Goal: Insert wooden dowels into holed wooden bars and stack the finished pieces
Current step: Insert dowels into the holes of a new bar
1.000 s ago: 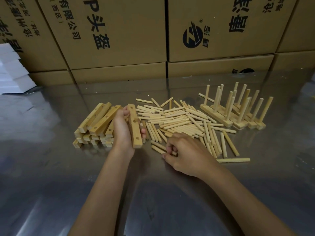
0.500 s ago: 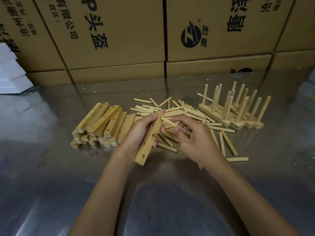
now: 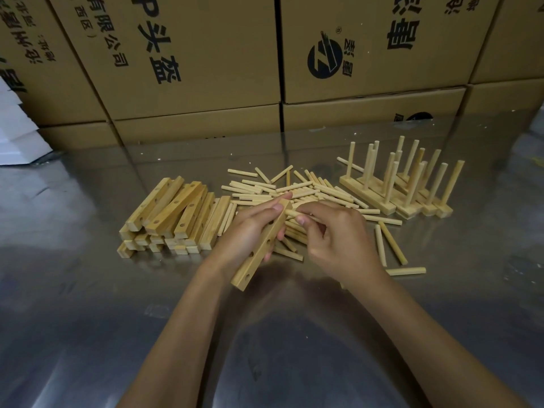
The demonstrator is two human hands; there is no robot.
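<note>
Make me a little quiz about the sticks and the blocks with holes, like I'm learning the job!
1. True or false: the left hand holds a holed bar.
2. What does the right hand pinch? A) a dowel B) a screw C) a cardboard box
3. Fill in: the finished pieces, with dowels standing up, sit to the ___ of the loose dowel pile.

Key: 1 true; 2 A; 3 right
</note>
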